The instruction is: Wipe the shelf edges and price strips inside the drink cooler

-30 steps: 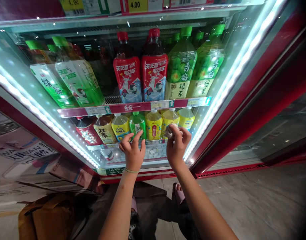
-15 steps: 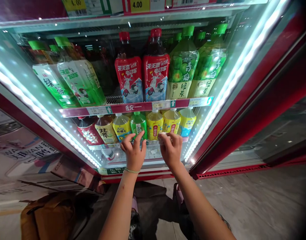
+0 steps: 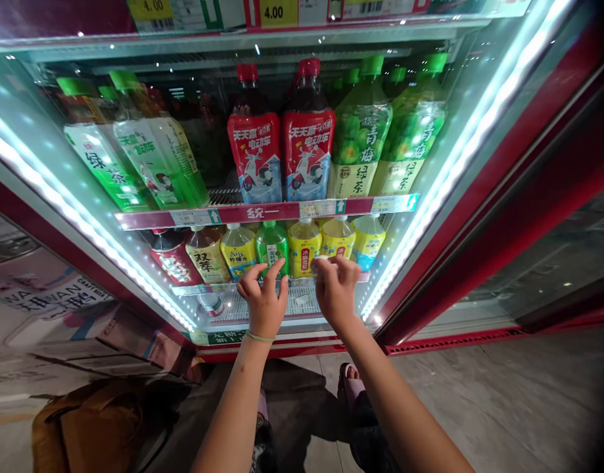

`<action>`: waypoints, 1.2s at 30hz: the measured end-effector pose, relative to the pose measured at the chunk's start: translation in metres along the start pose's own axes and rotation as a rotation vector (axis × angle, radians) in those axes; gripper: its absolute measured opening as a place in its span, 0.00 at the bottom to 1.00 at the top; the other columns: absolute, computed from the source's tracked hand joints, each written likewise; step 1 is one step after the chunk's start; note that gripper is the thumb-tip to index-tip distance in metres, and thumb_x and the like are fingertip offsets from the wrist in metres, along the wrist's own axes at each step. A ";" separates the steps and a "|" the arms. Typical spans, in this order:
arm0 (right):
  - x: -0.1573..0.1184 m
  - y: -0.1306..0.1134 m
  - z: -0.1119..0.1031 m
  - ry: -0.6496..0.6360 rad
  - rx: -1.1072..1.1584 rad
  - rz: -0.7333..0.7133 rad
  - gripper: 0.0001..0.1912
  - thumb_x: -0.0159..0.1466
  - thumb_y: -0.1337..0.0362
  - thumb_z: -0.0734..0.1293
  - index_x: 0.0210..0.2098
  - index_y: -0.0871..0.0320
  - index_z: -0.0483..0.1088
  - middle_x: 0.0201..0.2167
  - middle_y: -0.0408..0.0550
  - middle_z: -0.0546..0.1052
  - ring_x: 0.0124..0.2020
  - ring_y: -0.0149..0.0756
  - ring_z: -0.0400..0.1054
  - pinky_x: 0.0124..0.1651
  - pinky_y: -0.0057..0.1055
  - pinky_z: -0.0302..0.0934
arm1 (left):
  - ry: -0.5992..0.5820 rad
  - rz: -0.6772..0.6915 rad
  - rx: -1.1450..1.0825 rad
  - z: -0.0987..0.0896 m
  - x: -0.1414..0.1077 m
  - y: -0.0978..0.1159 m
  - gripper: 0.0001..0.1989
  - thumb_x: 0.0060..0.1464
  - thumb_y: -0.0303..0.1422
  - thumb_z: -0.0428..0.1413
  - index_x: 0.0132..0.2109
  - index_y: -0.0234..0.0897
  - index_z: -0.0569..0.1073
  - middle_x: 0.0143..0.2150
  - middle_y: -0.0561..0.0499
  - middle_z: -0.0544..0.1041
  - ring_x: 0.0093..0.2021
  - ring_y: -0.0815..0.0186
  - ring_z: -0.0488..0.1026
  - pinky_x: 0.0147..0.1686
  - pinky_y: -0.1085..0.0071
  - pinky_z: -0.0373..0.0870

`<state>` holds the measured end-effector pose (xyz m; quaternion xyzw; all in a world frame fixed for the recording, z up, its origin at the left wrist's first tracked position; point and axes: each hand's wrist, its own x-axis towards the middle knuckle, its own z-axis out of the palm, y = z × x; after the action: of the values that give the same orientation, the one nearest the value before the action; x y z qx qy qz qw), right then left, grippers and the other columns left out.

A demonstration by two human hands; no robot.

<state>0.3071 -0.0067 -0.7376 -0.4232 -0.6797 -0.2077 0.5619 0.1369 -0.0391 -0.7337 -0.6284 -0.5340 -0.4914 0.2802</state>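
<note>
My left hand [image 3: 265, 307] is raised before the lower shelf of a lit drinks cooler, its fingers apart and nothing in them. It overlaps the view of a green bottle [image 3: 273, 244]; whether it touches the cooler's front I cannot tell. Beside it, my right hand [image 3: 339, 295] is closed with a small white, crumpled-looking thing [image 3: 320, 264] pinched at the fingertips, mostly hidden and blurred. Yellow-labelled bottles [image 3: 304, 248] stand behind that hand. A thin band circles my left wrist.
Red-labelled bottles [image 3: 309, 154], green-capped bottles [image 3: 363, 131] and green tea bottles [image 3: 158, 157] fill the upper shelf. A bright light strip [image 3: 459, 157] runs down each side. Cartons [image 3: 60, 309] and a brown bag [image 3: 92, 427] stand at the left. My feet are on the tiled floor [image 3: 444, 394].
My right hand has shifted very slightly, still pinching the white thing. My left hand looks unchanged. The view has moved a little, and more of my right foot shows.
</note>
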 end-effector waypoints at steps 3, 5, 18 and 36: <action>0.000 0.006 -0.001 -0.062 -0.037 -0.150 0.16 0.66 0.73 0.67 0.49 0.47 0.73 0.47 0.48 0.69 0.49 0.41 0.61 0.52 0.39 0.59 | 0.006 0.002 -0.013 0.001 0.000 0.000 0.19 0.62 0.29 0.61 0.59 0.43 0.74 0.53 0.43 0.66 0.53 0.57 0.68 0.57 0.55 0.63; 0.001 0.007 -0.001 0.019 0.000 0.004 0.16 0.66 0.73 0.65 0.50 0.48 0.72 0.47 0.49 0.68 0.50 0.41 0.62 0.53 0.41 0.60 | 0.014 0.002 -0.018 0.002 -0.001 0.000 0.18 0.62 0.29 0.61 0.59 0.43 0.74 0.52 0.43 0.66 0.53 0.56 0.68 0.57 0.55 0.62; 0.011 -0.016 0.005 0.083 0.113 0.118 0.26 0.67 0.76 0.62 0.61 0.49 0.65 0.51 0.52 0.66 0.53 0.43 0.62 0.55 0.43 0.62 | -0.028 0.033 0.002 -0.003 -0.003 -0.004 0.20 0.61 0.27 0.61 0.59 0.43 0.74 0.54 0.42 0.66 0.53 0.56 0.68 0.57 0.55 0.63; 0.021 -0.027 0.008 0.050 0.105 0.022 0.20 0.67 0.74 0.64 0.55 0.49 0.71 0.48 0.52 0.68 0.50 0.42 0.64 0.53 0.41 0.63 | 0.000 -0.039 -0.040 -0.007 -0.004 -0.013 0.21 0.62 0.27 0.60 0.60 0.43 0.73 0.54 0.42 0.66 0.55 0.56 0.68 0.59 0.55 0.63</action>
<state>0.2802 -0.0089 -0.7152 -0.3953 -0.6708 -0.1758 0.6024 0.1229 -0.0428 -0.7368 -0.6234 -0.5360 -0.5074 0.2580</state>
